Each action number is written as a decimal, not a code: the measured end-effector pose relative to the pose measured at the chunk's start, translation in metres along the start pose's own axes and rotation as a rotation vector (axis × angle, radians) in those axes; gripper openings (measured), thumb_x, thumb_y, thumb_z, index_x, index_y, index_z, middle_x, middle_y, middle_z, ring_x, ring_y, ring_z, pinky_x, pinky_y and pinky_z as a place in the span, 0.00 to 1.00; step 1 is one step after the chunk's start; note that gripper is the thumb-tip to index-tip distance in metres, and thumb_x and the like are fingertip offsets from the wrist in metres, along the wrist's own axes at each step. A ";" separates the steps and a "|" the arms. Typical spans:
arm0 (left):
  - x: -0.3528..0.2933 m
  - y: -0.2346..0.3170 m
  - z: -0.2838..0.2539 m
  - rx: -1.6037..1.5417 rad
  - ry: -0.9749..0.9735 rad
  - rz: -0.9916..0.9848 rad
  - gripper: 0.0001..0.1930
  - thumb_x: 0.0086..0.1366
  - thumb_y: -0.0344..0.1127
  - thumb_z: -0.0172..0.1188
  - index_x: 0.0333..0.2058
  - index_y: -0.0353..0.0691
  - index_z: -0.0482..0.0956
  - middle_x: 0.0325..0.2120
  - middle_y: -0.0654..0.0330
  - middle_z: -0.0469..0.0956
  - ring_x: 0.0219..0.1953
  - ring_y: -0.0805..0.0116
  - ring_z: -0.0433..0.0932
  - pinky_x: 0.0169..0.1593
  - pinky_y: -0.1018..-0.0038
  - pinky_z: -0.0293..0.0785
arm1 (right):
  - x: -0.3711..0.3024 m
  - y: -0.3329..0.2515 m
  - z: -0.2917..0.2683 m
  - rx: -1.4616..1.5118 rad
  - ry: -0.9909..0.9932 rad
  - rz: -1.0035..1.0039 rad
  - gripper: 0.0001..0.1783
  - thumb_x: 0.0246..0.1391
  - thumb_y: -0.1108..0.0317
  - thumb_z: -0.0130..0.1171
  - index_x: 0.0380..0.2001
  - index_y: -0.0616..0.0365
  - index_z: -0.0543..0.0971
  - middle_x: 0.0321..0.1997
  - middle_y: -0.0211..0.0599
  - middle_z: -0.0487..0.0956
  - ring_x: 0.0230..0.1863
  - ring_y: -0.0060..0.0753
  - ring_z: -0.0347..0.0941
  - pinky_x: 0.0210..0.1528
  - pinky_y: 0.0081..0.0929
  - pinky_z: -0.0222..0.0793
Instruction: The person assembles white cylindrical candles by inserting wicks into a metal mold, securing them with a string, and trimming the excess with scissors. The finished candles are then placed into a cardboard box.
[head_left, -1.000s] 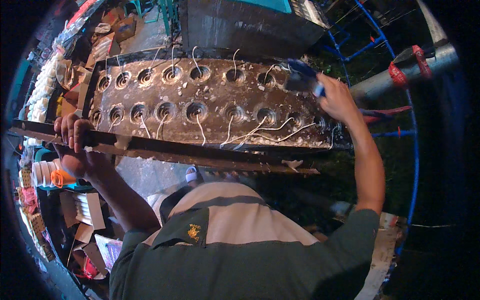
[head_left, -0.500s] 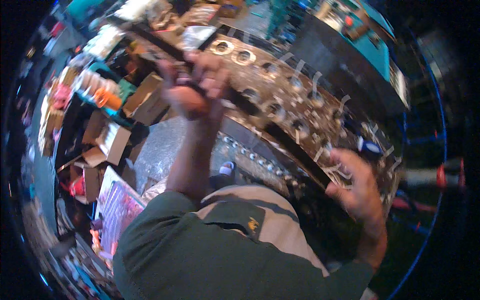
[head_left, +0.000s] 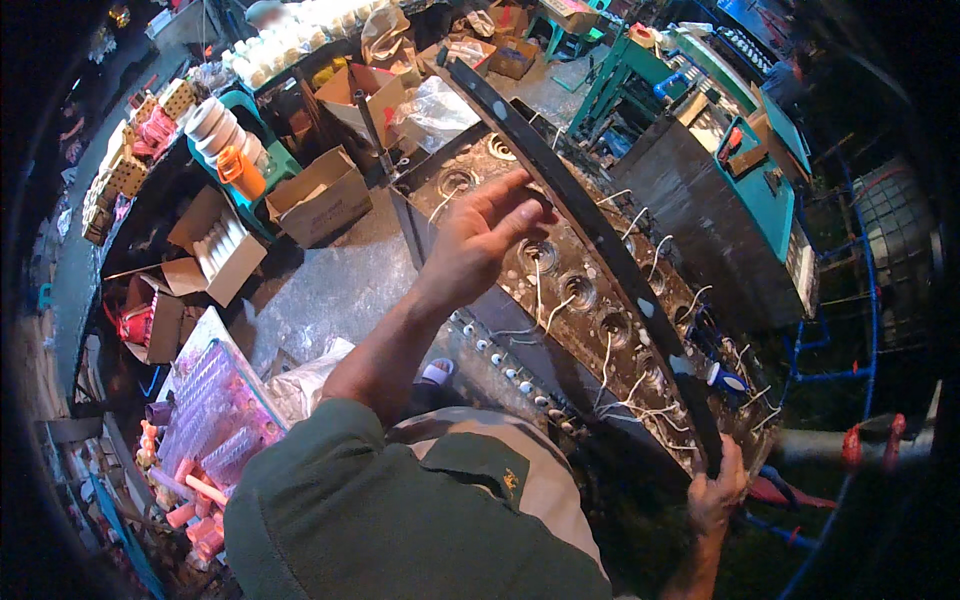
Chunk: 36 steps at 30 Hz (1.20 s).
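A long dark flat bar (head_left: 598, 232) slants across a brown bench (head_left: 520, 287) with round holes and white wick-like strings rising from it. My right hand (head_left: 718, 492) is closed around the bar's near right end. Beside the bar's upper half is my left hand (head_left: 468, 243), its index finger and thumb stretched out toward the bar's left edge. Whether those fingertips touch the bar I cannot tell; the other fingers are partly hidden.
Cardboard boxes (head_left: 322, 198), an orange jug (head_left: 240, 172) and purple packs (head_left: 218, 405) stand at left. Clear plastic (head_left: 437, 113) lies behind the bench. A dark panel (head_left: 675, 195) and a green tray (head_left: 765, 185) are at far right. A blue-and-white object (head_left: 727, 378) rests on the bench.
The bar has shifted right across the bench and turned steeper. My left hand, wrapped around the bar before, has loosened from it. My right hand has moved lower and closed on the bar's end.
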<state>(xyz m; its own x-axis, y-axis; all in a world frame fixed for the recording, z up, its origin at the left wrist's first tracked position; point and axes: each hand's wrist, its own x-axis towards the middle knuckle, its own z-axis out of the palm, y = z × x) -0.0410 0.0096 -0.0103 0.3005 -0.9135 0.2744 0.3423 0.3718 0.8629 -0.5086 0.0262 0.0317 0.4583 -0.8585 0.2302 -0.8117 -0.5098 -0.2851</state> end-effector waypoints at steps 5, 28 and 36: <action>-0.015 0.013 -0.026 0.443 0.193 0.063 0.19 0.74 0.35 0.60 0.59 0.30 0.74 0.47 0.53 0.82 0.48 0.63 0.84 0.48 0.66 0.83 | -0.012 0.029 -0.019 0.001 -0.007 -0.040 0.28 0.41 0.83 0.55 0.52 0.64 0.75 0.42 0.54 0.79 0.43 0.63 0.77 0.48 0.47 0.73; 0.008 -0.017 -0.038 1.406 -0.409 0.548 0.11 0.64 0.44 0.66 0.39 0.45 0.82 0.38 0.60 0.80 0.52 0.58 0.76 0.63 0.53 0.65 | 0.043 0.074 -0.019 0.672 -0.793 0.327 0.32 0.61 0.47 0.64 0.53 0.68 0.82 0.22 0.24 0.76 0.22 0.18 0.69 0.28 0.22 0.67; 0.035 -0.024 -0.034 1.329 -0.411 0.661 0.15 0.68 0.50 0.63 0.30 0.45 0.78 0.29 0.61 0.78 0.41 0.59 0.76 0.52 0.58 0.65 | 0.049 0.099 -0.016 0.699 -0.749 0.300 0.27 0.63 0.49 0.66 0.49 0.65 0.81 0.24 0.25 0.76 0.21 0.14 0.66 0.23 0.17 0.61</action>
<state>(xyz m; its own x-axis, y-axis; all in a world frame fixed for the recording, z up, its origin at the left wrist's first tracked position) -0.0082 -0.0251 -0.0359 -0.2607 -0.7143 0.6495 -0.8307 0.5087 0.2261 -0.5720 -0.0653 0.0296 0.5730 -0.6489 -0.5006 -0.6494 0.0131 -0.7603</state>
